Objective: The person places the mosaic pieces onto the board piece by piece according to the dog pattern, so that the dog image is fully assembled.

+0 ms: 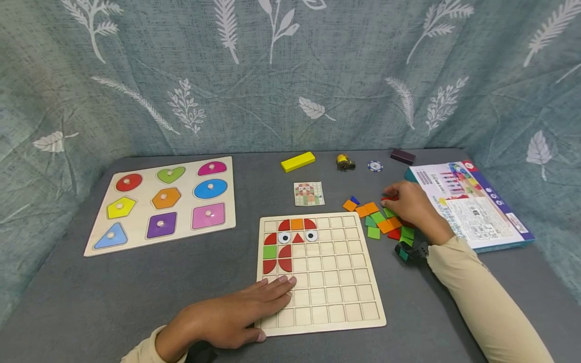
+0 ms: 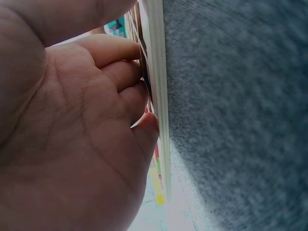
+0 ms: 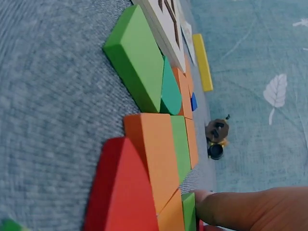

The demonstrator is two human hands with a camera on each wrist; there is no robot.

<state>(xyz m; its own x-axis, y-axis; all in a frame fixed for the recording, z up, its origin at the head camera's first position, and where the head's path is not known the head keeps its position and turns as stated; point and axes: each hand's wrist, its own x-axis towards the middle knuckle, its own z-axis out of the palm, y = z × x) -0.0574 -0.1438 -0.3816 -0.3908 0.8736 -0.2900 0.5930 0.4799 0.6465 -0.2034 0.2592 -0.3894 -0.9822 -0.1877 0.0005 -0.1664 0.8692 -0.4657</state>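
My left hand [image 1: 236, 311] lies flat with straight fingers on the lower left corner of a wooden grid board [image 1: 338, 297]. Red curved tiles [image 1: 285, 258], a green square tile [image 1: 270, 252], an orange tile [image 1: 297, 224] and round eye tiles [image 1: 311, 235] sit in its upper left cells. From the left wrist view, the palm stands beside the board's edge. To the right of the board, my right hand [image 1: 415, 204] reaches over a pile of loose tiles [image 1: 385, 225], fingertips pinching a red tile [image 1: 389, 198], mostly hidden by the fingers.
A shape puzzle board [image 1: 185, 207] lies at left. Behind the grid are a small pattern card [image 1: 309, 194], a yellow block [image 1: 297, 162], a toy figure [image 1: 345, 162], a poker chip [image 1: 374, 166] and a dark block [image 1: 402, 157]. A box [image 1: 481, 201] stands right of the tiles.
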